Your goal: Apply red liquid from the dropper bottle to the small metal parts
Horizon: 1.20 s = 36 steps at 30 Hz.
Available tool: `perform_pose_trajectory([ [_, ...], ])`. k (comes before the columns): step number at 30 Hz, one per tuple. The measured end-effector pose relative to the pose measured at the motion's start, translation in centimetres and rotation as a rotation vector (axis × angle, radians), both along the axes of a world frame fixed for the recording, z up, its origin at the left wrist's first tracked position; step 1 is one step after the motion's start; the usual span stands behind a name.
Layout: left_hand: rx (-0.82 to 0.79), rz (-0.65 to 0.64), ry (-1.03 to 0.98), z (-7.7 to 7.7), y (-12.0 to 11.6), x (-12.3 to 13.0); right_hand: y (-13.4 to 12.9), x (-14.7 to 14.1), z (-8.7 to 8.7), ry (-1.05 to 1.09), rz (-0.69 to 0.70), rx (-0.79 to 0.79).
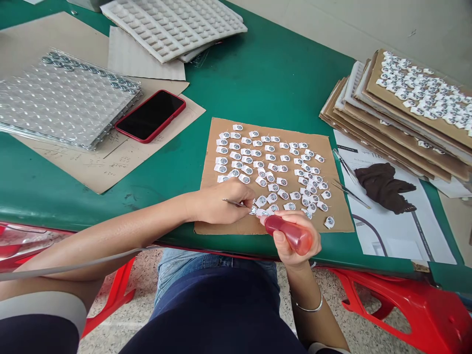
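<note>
A brown cardboard sheet (232,227) lies near the table's front edge with many small white tagged pieces (273,187) in uneven rows. Over its lower left part, my left hand (225,201) is closed around thin metal tweezers (233,202), whose tip is hidden by the fingers. My right hand (297,238) grips a small red squeeze bottle (289,235), its narrow end pointing left toward the pieces beside my left fingertips. The two hands are close together but apart.
A black-screened phone in a red case (150,116) lies left, beside a clear tray (66,101) with round metal parts. White molded trays (173,24) sit at the back. On the right are stacked cardboard sheets (391,118), tweezers (350,192) and a dark cloth (383,187) on paper.
</note>
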<state>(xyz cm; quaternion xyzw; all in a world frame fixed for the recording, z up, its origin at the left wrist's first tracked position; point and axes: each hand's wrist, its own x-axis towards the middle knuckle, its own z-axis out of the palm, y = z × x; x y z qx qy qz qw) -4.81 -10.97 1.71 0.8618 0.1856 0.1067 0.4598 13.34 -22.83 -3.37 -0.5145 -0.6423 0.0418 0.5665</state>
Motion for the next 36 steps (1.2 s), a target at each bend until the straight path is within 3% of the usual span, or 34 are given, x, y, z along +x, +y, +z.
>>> perform_pose_trajectory([
  [13,-0.080,0.009,0.029,0.53,-0.08,0.10,0.10,-0.17,-0.17,0.022,0.052,0.007],
  [28,-0.059,-0.005,0.068,0.51,-0.21,-0.01,0.21,-0.23,-0.08,-0.023,0.054,0.012],
  [36,-0.005,-0.015,0.033,0.30,-0.01,0.00,0.21,-0.22,0.02,0.161,0.021,0.044],
])
